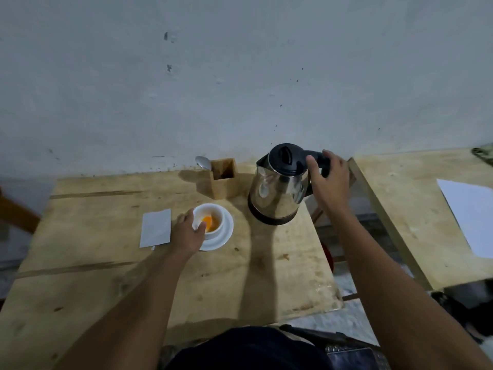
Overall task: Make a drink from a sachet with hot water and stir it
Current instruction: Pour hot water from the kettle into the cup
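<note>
We reached our right hand point(329, 180) forward with the arm nearly straight. Its fingers curled round the black handle point(318, 156) of the steel kettle point(277, 193), and the thumb lay on the handle's inner end beside the black lid point(286, 157). The kettle hung below and to the left of that grip, leaning slightly. We could not tell whether its dark base was touching the wood.

Our left hand point(189, 231) lay lower and nearer to us, the forearm angled in from the left. It held the white cup point(210, 208) by its near left side, with the thumb hooked over the rim and the other fingers wrapped round the outside. Orange powder point(209, 222) sat in the bottom of the cup just beyond the thumb tip. The cup stood on a white saucer point(226, 232) that showed to the right of the hand. The flat white sachet point(156, 228) lay just to the left of the hand, on the table.

Between the two grips and farther back stood a square wooden holder point(225, 182), with a metal spoon point(202, 162) leaning out of its left corner.

All of this rested on a pale, stained wooden table point(240, 276) set against a scuffed grey wall point(240, 76). Beyond the right hand stood a second wooden table point(400, 204), across a narrow gap, carrying a white sheet of paper point(472, 220).
</note>
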A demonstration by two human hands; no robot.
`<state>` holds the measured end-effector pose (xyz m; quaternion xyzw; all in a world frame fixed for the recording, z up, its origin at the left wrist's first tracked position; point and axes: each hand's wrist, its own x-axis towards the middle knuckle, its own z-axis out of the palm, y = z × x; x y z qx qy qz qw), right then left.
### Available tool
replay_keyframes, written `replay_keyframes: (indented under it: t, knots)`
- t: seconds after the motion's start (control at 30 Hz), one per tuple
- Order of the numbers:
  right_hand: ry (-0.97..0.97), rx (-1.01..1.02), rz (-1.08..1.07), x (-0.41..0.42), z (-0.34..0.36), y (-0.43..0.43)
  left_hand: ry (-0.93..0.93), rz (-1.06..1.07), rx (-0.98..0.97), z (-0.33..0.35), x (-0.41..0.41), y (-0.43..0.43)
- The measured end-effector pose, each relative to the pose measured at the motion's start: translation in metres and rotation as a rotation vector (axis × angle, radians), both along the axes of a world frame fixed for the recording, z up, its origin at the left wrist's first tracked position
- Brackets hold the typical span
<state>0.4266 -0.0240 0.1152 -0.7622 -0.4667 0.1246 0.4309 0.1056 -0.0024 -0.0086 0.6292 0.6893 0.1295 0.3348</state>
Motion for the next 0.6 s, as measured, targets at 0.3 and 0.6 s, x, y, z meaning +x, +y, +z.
replay_keyframes:
  t: [0.3,0.6]
  knots:
    - [-0.021,-0.185,0.259,0.040,0.007,0.048,0.012,-0.025,-0.084,0.004,0.001,0.000]
    - [0.068,-0.175,0.288,0.060,-0.001,0.065,-0.075,0.111,0.018,0.004,0.010,-0.010]
